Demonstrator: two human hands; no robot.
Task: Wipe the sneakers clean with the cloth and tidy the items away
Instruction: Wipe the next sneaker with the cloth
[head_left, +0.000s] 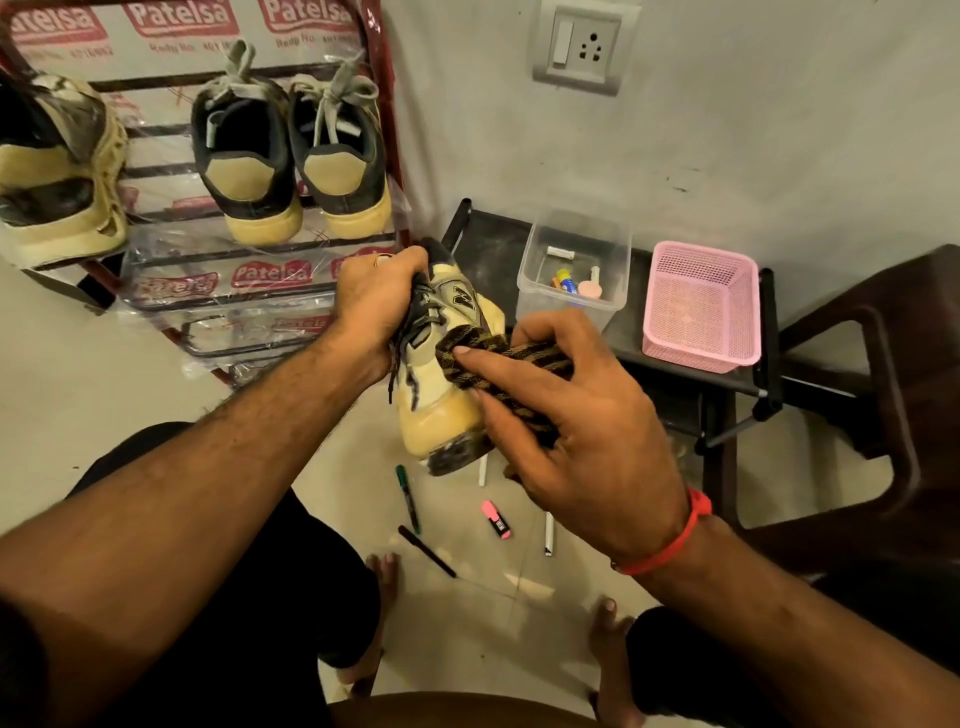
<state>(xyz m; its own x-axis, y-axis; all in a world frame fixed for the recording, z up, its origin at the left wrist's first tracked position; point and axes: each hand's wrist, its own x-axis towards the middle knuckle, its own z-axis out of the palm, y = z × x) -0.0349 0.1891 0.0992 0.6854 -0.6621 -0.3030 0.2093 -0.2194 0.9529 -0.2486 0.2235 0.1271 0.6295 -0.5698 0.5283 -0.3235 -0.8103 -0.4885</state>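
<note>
A cream and grey sneaker (441, 384) hangs in mid-air over the floor, toe pointing toward me. My left hand (382, 301) grips it at the collar and laces. My right hand (566, 415) holds a dark striped cloth (498, 358) and presses it against the sneaker's side, index finger stretched along the cloth. A pair of dark sneakers with tan soles (291, 150) stands on the red shoe rack (387, 130). Another cream sneaker (57, 171) sits at the rack's left end.
A clear plastic box (574, 262) with small items and a pink basket (701, 306) stand on a low black stand (748, 384). Markers (408, 496), a pink highlighter (496, 519) and pens lie on the floor by my feet. A dark chair (883, 395) is at the right.
</note>
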